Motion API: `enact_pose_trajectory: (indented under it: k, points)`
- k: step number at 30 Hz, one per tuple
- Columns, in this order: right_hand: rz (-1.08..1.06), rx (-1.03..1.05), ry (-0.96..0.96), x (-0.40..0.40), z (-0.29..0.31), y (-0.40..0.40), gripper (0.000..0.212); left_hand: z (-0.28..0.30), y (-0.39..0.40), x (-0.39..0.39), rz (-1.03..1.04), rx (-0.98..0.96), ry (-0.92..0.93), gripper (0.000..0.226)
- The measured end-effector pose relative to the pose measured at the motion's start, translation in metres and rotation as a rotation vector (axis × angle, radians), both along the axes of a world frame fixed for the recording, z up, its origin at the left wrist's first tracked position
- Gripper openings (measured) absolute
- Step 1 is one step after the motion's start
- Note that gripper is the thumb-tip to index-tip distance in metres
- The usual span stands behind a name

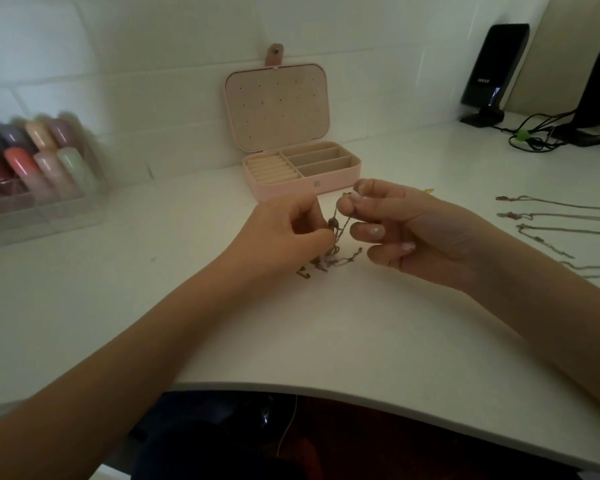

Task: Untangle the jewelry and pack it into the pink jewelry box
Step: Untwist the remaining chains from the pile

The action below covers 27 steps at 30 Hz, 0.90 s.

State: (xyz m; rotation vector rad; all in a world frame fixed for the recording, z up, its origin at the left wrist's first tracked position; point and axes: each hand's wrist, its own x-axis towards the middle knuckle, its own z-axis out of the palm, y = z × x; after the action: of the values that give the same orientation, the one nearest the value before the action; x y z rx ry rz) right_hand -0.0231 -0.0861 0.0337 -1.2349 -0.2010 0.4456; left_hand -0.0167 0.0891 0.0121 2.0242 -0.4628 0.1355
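A thin, knotted gold-toned metal chain (336,237) hangs between both hands above the smooth white table (291,341), its loose end bunched on the surface. The left hand (284,233) pinches it low down; the right hand (406,230) pinches it higher between thumb and forefinger, other fingers curled. Just beyond stands the pink rounded-rectangle jewelry box (291,178), lid upright, beige ring rolls and slotted compartments inside. Fine straightened chains (548,216) lie at right, cut off by the edge. Far left, a clear plastic organiser of pastel bottles (39,164) is blurred. Far right, a black speaker (496,71) and cables (534,133) stand against white tiled wall.
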Motion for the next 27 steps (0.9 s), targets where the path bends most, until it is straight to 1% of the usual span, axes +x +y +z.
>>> enact_pose_trajectory:
  k: [1, 2, 4, 5, 7, 9, 11, 14, 17, 19, 21, 23, 25, 27]
  points:
    - [0.021, -0.011, -0.016, -0.001, 0.001, 0.001, 0.013, 0.001, 0.0, 0.001, -0.034, -0.057, 0.037, 0.01]
    - [0.044, -0.028, -0.043, -0.001, 0.001, 0.001, 0.018, 0.002, -0.001, 0.002, -0.083, -0.133, 0.081, 0.016]
    - [0.066, -0.073, -0.105, -0.001, 0.002, 0.004, 0.032, 0.005, 0.0, 0.003, -0.168, -0.283, 0.177, 0.027]
    - [0.059, -0.103, -0.136, -0.001, 0.003, 0.004, 0.032, 0.006, 0.0, 0.003, -0.19, -0.314, 0.191, 0.027]
    - [0.001, -0.174, -0.188, 0.001, 0.003, 0.004, 0.02, 0.008, 0.001, 0.003, -0.183, -0.274, 0.153, 0.023]
    - [-0.082, -0.227, -0.227, 0.002, 0.005, 0.002, 0.016, 0.009, 0.002, 0.002, -0.179, -0.243, 0.152, 0.019]
    - [-0.119, -0.159, -0.198, 0.002, 0.007, 0.002, 0.018, 0.01, 0.001, 0.0, -0.156, -0.221, 0.168, 0.018]
    - [-0.105, -0.021, -0.105, 0.0, 0.01, 0.0, 0.017, 0.013, 0.002, 0.0, -0.11, -0.186, 0.154, 0.019]
    - [-0.103, -0.007, -0.082, -0.001, 0.014, -0.003, 0.01, 0.013, 0.003, -0.001, -0.083, -0.171, 0.112, 0.019]
    - [-0.103, -0.116, -0.111, 0.0, 0.015, -0.005, 0.009, 0.012, 0.003, -0.001, -0.045, -0.142, 0.058, 0.018]
    - [-0.097, -0.329, -0.199, 0.001, 0.015, -0.007, 0.007, 0.01, 0.002, 0.0, 0.017, -0.102, -0.001, 0.014]
    - [-0.096, -0.531, -0.299, 0.0, 0.014, -0.006, 0.01, 0.008, 0.002, 0.0, 0.076, -0.048, -0.084, 0.014]
    - [-0.119, -0.611, -0.374, 0.0, 0.011, -0.005, 0.011, 0.007, 0.002, 0.0, 0.121, -0.017, -0.152, 0.018]
    - [-0.198, -0.661, -0.452, 0.001, 0.006, -0.003, 0.008, 0.009, 0.005, 0.002, 0.145, -0.079, -0.144, 0.021]
